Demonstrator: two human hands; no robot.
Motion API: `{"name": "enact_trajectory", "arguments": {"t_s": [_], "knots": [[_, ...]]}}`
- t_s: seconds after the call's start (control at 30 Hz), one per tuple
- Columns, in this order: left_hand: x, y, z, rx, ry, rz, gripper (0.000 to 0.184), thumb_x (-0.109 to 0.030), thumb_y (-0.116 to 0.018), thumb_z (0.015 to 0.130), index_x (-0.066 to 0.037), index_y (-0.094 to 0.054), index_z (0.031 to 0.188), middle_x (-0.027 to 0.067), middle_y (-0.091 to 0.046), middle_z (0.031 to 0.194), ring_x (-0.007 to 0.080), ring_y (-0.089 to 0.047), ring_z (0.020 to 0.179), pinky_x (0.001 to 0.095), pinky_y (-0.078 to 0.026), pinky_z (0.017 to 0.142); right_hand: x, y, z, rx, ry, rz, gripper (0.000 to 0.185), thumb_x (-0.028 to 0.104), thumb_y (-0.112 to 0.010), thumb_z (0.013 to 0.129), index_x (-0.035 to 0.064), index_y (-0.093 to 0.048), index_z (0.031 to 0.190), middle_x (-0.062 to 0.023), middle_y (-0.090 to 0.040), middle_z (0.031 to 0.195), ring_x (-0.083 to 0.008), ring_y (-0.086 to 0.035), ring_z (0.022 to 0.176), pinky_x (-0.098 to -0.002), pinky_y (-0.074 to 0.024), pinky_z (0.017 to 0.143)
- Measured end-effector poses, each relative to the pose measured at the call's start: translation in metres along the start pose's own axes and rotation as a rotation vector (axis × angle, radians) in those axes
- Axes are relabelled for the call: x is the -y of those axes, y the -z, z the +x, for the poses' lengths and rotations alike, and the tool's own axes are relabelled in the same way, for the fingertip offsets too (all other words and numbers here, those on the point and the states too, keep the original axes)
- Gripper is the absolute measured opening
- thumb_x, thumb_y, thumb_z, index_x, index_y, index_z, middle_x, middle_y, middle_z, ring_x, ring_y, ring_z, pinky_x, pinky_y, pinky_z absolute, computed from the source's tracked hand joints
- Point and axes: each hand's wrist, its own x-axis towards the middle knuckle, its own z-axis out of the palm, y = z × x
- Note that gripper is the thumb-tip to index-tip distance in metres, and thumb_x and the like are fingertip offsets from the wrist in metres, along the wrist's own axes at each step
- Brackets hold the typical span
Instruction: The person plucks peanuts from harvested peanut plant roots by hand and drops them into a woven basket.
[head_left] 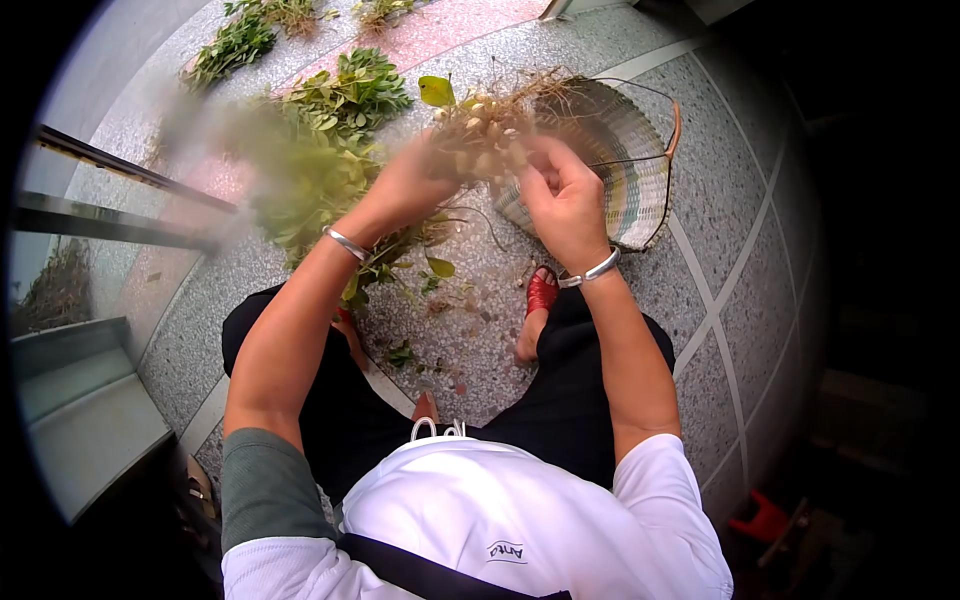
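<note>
My left hand is closed around the stems of a peanut plant, whose leafy end trails off to the left, smeared by motion. Its roots, with several pale peanut pods, stick up between my hands. At the right side of this root cluster, my right hand has its fingers curled and pinched on a peanut pod; the fingertips are partly blurred. Just beyond and to the right of my right hand, a woven basket with a thin handle stands on the floor, partly hidden by the roots and the hand.
More leafy plants lie on the speckled floor ahead, with further bunches at the far left. Loose leaves are scattered between my feet. A grey box-like piece stands at left, a red object at lower right.
</note>
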Motion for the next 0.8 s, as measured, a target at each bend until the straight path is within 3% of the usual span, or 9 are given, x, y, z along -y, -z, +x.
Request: {"name": "enact_trajectory", "arguments": {"t_s": [0.27, 0.37, 0.47, 0.5, 0.6, 0.7, 0.8], "knots": [[-0.011, -0.003, -0.002, 0.008, 0.014, -0.015, 0.043, -0.003, -0.064, 0.076, -0.003, -0.048, 0.116, 0.0036, -0.058, 0.103, 0.0097, -0.052, 0.093, 0.0254, -0.042, 0.084, 0.005, -0.001, -0.001, 0.001, 0.066, -0.043, 0.025, 0.007, -0.061, 0.08, -0.0009, -0.057, 0.103, -0.0086, -0.061, 0.076, -0.0097, -0.056, 0.058, -0.0243, -0.046, 0.053], [-0.006, -0.001, 0.0, 0.009, 0.009, -0.002, 0.042, -0.003, -0.063, 0.077, -0.003, -0.048, 0.116, 0.0037, -0.058, 0.103, 0.01, -0.052, 0.094, 0.0256, -0.042, 0.085, 0.01, 0.005, -0.002, 0.106, -0.111, 0.153, 0.02, 0.008, -0.056, 0.085, -0.0012, -0.057, 0.103, -0.0063, -0.06, 0.074, -0.0075, -0.053, 0.056, -0.0215, -0.0439, 0.051], [0.003, 0.001, 0.005, -0.018, -0.022, 0.089, 0.042, -0.003, -0.062, 0.078, -0.003, -0.047, 0.117, 0.0039, -0.058, 0.104, 0.0102, -0.052, 0.094, 0.0257, -0.042, 0.085, 0.018, 0.006, -0.007, 0.21, -0.237, 0.546, 0.017, 0.01, -0.05, 0.09, -0.0015, -0.058, 0.1, -0.0062, -0.06, 0.074, -0.0062, -0.051, 0.054, -0.0187, -0.0413, 0.049], [0.008, 0.003, 0.008, -0.023, -0.065, 0.18, 0.042, -0.003, -0.062, 0.078, -0.003, -0.046, 0.117, 0.004, -0.058, 0.104, 0.0103, -0.052, 0.094, 0.0257, -0.042, 0.085, 0.024, 0.01, -0.009, 0.211, -0.186, 0.661, 0.017, 0.009, -0.048, 0.091, -0.0019, -0.057, 0.1, -0.0068, -0.06, 0.074, -0.0064, -0.051, 0.054, -0.0182, -0.0411, 0.048], [-0.029, 0.016, 0.002, 0.002, 0.139, 0.246, 0.043, -0.003, -0.06, 0.079, -0.003, -0.045, 0.118, 0.0042, -0.058, 0.104, 0.0114, -0.052, 0.093, 0.0257, -0.041, 0.086, 0.041, 0.028, -0.012, 0.253, -0.042, 0.994, 0.019, 0.008, -0.044, 0.092, -0.0024, -0.055, 0.102, -0.0091, -0.06, 0.077, -0.0077, -0.052, 0.055, -0.0166, -0.0412, 0.047], [-0.005, 0.017, 0.008, -0.035, 0.148, 0.167, 0.044, -0.003, -0.061, 0.078, -0.003, -0.045, 0.119, 0.0048, -0.058, 0.105, 0.0117, -0.053, 0.095, 0.0259, -0.04, 0.087, 0.052, 0.026, -0.005, 0.175, -0.288, 1.118, 0.014, 0.01, -0.047, 0.091, -0.0001, -0.054, 0.098, -0.0077, -0.058, 0.077, -0.0095, -0.052, 0.054, -0.0164, -0.0379, 0.043], [-0.006, 0.007, 0.01, -0.038, 0.152, 0.103, 0.046, -0.002, -0.061, 0.077, -0.003, -0.044, 0.119, 0.0054, -0.058, 0.107, 0.012, -0.053, 0.098, 0.0261, -0.04, 0.089, 0.017, 0.01, -0.003, 0.162, -0.394, 1.006, 0.013, 0.013, -0.055, 0.087, 0.0007, -0.053, 0.091, -0.0045, -0.054, 0.071, -0.0097, -0.049, 0.052, -0.0207, -0.0372, 0.042]]}}
